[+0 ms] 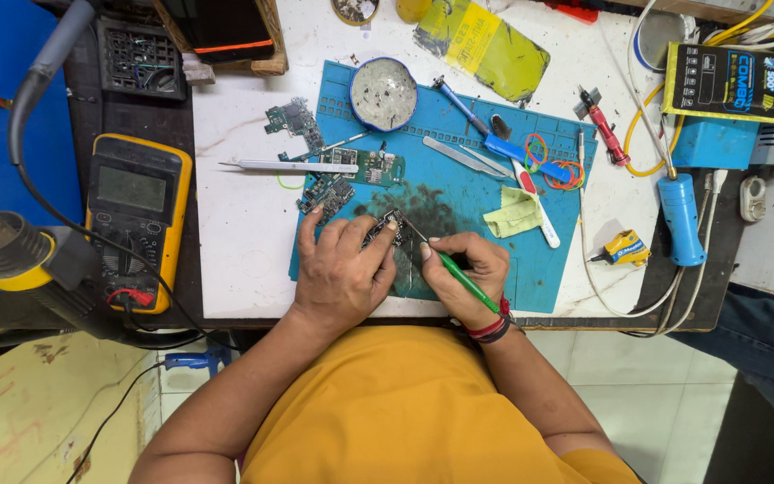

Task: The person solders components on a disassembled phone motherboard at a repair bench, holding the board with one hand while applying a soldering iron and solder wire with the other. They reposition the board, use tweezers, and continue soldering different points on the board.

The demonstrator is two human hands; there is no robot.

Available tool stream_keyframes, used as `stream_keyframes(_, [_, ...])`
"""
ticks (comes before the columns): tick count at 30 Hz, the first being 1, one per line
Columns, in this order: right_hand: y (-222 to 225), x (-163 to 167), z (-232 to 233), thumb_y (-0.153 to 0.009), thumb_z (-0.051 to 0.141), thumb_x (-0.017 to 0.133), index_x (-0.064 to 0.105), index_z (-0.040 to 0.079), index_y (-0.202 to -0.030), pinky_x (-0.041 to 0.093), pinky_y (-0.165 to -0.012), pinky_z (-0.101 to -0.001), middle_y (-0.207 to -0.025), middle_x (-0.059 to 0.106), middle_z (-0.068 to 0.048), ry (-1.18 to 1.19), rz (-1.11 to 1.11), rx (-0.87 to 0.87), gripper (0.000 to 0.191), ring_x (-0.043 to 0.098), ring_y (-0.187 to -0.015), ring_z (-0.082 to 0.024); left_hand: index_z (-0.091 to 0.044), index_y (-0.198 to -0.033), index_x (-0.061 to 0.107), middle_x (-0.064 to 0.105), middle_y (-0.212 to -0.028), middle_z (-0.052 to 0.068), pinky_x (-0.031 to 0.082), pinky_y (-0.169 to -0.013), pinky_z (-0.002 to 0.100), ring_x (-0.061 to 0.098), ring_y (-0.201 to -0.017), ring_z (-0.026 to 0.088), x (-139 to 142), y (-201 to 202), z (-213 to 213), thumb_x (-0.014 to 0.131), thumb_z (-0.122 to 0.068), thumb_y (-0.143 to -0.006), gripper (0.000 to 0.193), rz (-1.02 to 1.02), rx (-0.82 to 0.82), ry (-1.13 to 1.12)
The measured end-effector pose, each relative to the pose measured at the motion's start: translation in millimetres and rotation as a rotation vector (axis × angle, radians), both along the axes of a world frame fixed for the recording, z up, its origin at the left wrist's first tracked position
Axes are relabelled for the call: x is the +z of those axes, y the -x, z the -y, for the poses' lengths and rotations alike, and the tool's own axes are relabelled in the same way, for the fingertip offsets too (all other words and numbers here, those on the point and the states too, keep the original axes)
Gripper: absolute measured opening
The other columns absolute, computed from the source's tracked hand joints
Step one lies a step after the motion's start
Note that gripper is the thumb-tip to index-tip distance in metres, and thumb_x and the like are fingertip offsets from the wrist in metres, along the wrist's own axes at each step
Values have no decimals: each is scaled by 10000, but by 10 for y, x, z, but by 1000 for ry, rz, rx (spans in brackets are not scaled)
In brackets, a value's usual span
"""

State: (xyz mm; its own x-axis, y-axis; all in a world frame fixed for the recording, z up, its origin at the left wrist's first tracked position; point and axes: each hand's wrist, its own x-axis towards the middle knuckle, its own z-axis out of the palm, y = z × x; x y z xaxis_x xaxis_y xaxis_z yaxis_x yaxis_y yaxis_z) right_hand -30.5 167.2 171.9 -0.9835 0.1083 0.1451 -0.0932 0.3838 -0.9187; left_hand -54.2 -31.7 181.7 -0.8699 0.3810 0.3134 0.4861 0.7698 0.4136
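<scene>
Here the circuit board (383, 228) sits under the left hand (342, 269) fingertips.

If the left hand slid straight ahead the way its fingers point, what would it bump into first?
Probably the small dark circuit board just beyond the left hand, whose fingers point up the blue mat. The long tweezers lie further on. Heights are hard to judge from above.

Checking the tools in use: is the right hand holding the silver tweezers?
No, the right hand holds a green-handled tool; the silver tweezers lie untouched on the table.
</scene>
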Motion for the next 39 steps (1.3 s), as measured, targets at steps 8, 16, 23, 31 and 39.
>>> stream_keyframes(8, [-4, 8, 10, -860, -17, 787, 702, 7, -912, 479, -587, -222, -748, 706, -43, -10, 8, -15, 103, 627, -649, -56, -142, -1175, 772, 661, -1121, 49, 246, -1177, 496, 603, -1053, 214, 12, 5, 7, 707, -266, -929, 282, -6, 3, 7])
stream_keyframes(16, [-11, 4, 16, -860, -23, 783, 699, 4, -912, 486, -600, -223, -758, 706, -45, 11, -1, -1, 102, 631, -662, -55, -141, -1175, 772, 662, -1119, 47, 239, -1179, 495, 603, -1053, 208, 17, 2, 9, 708, -264, -931, 280, -2, 3, 4])
stream_keyframes(23, [-5, 17, 16, -860, -24, 788, 701, 6, -909, 484, -596, -221, -756, 709, -46, 0, 0, -4, 104, 631, -659, -54, -144, -1181, 772, 659, -1119, 42, 242, -1181, 494, 600, -1058, 212, 16, -1, 4, 706, -266, -929, 287, -5, 6, 1])
stream_keyframes(31, [15, 26, 31, -859, -22, 786, 701, 8, -906, 478, -583, -217, -749, 707, -44, -6, 3, -13, 101, 624, -649, -49, -133, -1182, 768, 654, -1127, 55, 242, -1171, 504, 598, -1069, 222, 18, 8, 8, 707, -268, -917, 304, 17, -5, -2])
stream_keyframes(39, [-6, 24, 28, -861, -24, 787, 701, 4, -912, 481, -585, -218, -760, 714, -46, 2, 11, -9, 104, 628, -652, -48, -138, -1185, 766, 651, -1136, 52, 237, -1184, 506, 598, -1059, 219, 17, -10, 2, 707, -266, -919, 301, 12, -6, 3])
